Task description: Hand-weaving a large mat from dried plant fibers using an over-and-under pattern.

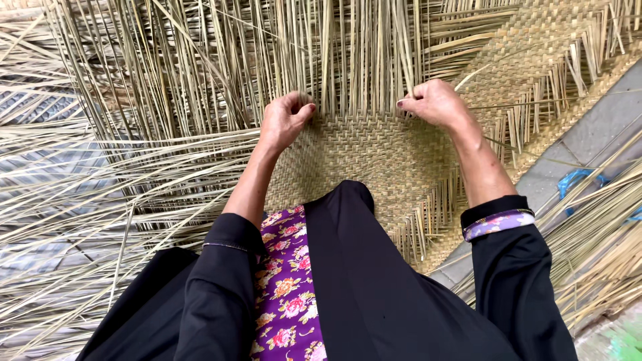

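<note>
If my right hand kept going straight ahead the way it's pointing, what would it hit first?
Probably the loose pale straw strands standing unwoven just beyond the knuckles of the right hand, which is closed at the edge of the woven tan straw mat. Depth is hard to judge.

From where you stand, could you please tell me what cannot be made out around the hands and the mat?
- Head view: fingertips of the left hand and right hand are curled under, so which straw strips they pinch is hidden.
- Woven mat: its near part is covered by the black garment; its far corner is cut off by the top edge.
- Blue object: mostly hidden under straw; its kind is unclear.
</note>
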